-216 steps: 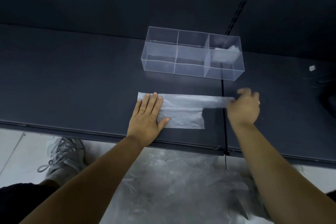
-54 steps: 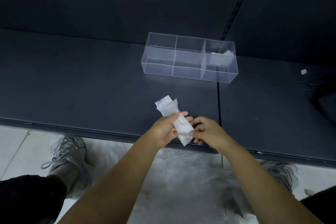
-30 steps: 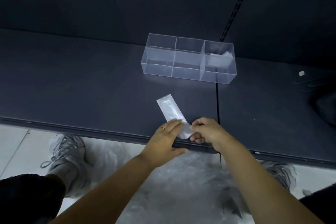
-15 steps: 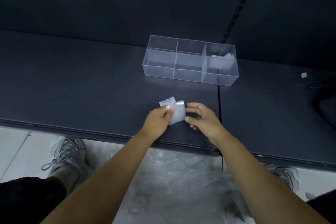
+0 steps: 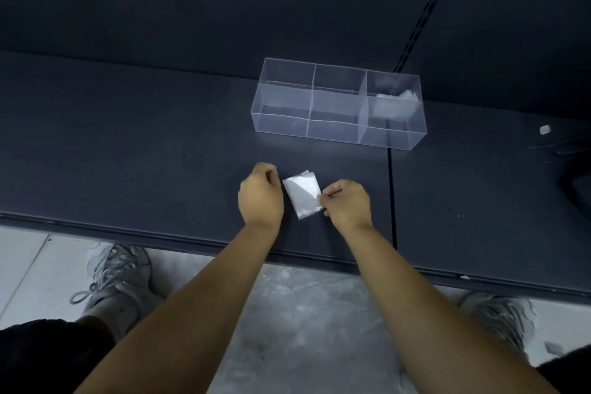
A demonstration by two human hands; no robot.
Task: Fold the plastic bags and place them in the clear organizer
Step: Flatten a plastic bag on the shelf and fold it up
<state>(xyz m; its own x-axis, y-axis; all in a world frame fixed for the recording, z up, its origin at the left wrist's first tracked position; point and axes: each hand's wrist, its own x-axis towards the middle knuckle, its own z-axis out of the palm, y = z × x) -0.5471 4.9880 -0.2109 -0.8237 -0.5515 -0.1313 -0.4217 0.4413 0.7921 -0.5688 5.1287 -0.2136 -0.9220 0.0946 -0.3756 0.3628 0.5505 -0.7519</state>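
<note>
A plastic bag (image 5: 303, 194), folded into a small pale square, lies on the dark shelf near its front edge. My left hand (image 5: 259, 195) is curled at the square's left edge and my right hand (image 5: 346, 205) pinches its right edge. Behind them stands the clear organizer (image 5: 335, 130) with three compartments. A folded bag (image 5: 391, 103) sits in its right compartment; the left and middle ones look empty.
The dark shelf (image 5: 128, 150) runs across the view, with a seam (image 5: 390, 195) right of my hands. A small white scrap (image 5: 544, 129) lies far right. Below the shelf edge, loose plastic bags (image 5: 303, 323) lie on the floor between my shoes.
The long strip of bag has been folded down into a small square. Both hands shifted apart to its left and right edges, and the square now lies flat on the shelf.
</note>
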